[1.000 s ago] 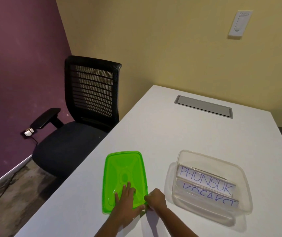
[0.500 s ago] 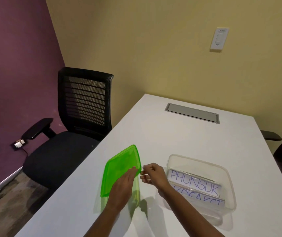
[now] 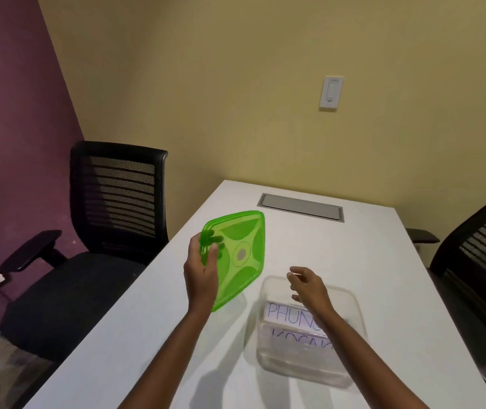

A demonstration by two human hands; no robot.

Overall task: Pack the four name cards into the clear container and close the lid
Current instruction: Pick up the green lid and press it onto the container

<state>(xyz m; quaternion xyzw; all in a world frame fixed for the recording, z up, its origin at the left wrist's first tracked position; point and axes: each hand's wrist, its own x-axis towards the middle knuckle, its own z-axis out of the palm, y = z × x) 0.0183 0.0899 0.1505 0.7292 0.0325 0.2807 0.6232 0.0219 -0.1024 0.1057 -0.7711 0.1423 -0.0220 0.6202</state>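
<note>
The green translucent lid (image 3: 237, 255) is off the table, tilted up on edge to the left of the clear container (image 3: 354, 302). My left hand (image 3: 202, 267) grips the lid at its left rim, fingers showing through the plastic. My right hand (image 3: 306, 283) hovers over the container's far left corner with loosely curled fingers and nothing in it. Inside the container stand white name cards (image 3: 289, 315) with blue lettering; two are readable and my right forearm covers part of them.
The white table (image 3: 354, 252) has a grey cable hatch (image 3: 302, 207) at its far end. A black office chair (image 3: 112, 208) stands at the left, another chair (image 3: 483, 261) at the right edge. A wall switch (image 3: 331, 93) hangs on the yellow wall.
The lid went from flat on the table to lifted and tilted in my left hand. My right hand let go of its edge and moved right, over the container.
</note>
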